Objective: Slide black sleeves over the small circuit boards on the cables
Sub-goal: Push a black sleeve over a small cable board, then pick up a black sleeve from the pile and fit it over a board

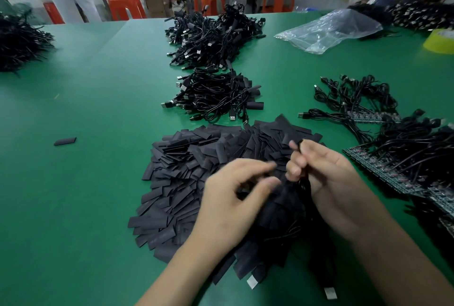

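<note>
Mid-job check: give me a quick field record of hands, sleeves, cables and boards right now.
left hand: curled over sleeve pile, blurred; grip unclear
right hand: grips black cables
stray sleeve: alone on table, far left
cable heaps: two beyond the pile, some ends sleeved
boards: bare, in rows with cables attached, right side
bag: clear plastic, far right

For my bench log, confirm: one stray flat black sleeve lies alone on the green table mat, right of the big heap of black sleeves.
Wrong side. In the head view the stray flat black sleeve lies alone on the green table mat, left of the big heap of black sleeves.
</note>
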`<state>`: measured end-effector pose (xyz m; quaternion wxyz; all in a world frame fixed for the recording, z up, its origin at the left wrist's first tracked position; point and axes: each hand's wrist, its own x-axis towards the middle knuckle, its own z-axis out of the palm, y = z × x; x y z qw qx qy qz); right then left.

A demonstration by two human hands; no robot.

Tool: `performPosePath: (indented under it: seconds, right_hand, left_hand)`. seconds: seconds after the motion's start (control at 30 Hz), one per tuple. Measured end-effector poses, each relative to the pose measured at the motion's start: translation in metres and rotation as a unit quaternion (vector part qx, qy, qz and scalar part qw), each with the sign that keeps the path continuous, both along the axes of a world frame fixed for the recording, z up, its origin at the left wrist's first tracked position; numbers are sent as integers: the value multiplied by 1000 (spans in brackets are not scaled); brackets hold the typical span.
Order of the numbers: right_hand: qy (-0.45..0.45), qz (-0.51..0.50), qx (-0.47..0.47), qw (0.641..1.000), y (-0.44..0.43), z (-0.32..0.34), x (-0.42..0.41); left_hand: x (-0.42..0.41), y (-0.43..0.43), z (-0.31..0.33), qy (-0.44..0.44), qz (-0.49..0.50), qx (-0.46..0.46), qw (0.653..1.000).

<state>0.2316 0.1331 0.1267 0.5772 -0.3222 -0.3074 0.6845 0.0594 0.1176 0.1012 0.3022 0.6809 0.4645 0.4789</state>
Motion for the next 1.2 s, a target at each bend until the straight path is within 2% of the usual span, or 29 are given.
performPosePath:
  seconds: [0.03,0.1,0.2,0.3,0.4,0.5,0.57,0.67,0.73,0.9,1.0,1.1,1.2]
  right_hand:
    - [54,0,-19,998,1,2,0]
    - [121,-18,-38,992,3,4,0]
    - [160,-66,-37,984,5,4,-2]
    - [167,-108,-32,979,7,3,0]
    - [160,-123,-24,979,9,-1,1]
    - [110,-143,-11,983,11,-3,4]
    - [44,-153,4,987,12,-4,9]
    - [-25,-180,8,983,12,-5,17]
    - [-47,-187,13,981,12,-7,18]
    - [-90,-196,25,976,12,-14,16]
    - [-113,-212,26,970,14,-19,18]
    - [-131,-243,31,961,17,-24,24]
    - [-149,-287,36,946,19,-29,28]
  left_hand:
    - [7,-3,2,57,-14,26,998]
    - [20,-8,10,109,-27,36,993]
    - [27,-12,22,90,-25,-7,996]
    - [29,-17,28,51,-73,-83,993]
    - [34,-15,26,29,-82,-109,990]
    - [31,-3,28,1,-86,-147,985]
    - [19,15,35,12,-57,-131,990]
    - [-7,62,53,87,43,-48,994]
    - [-23,99,66,158,106,1,982]
    - [-49,178,71,290,157,31,943]
    - [-54,186,69,372,166,7,913]
    - [-32,152,65,390,160,57,905]
    - [10,88,51,377,8,73,923]
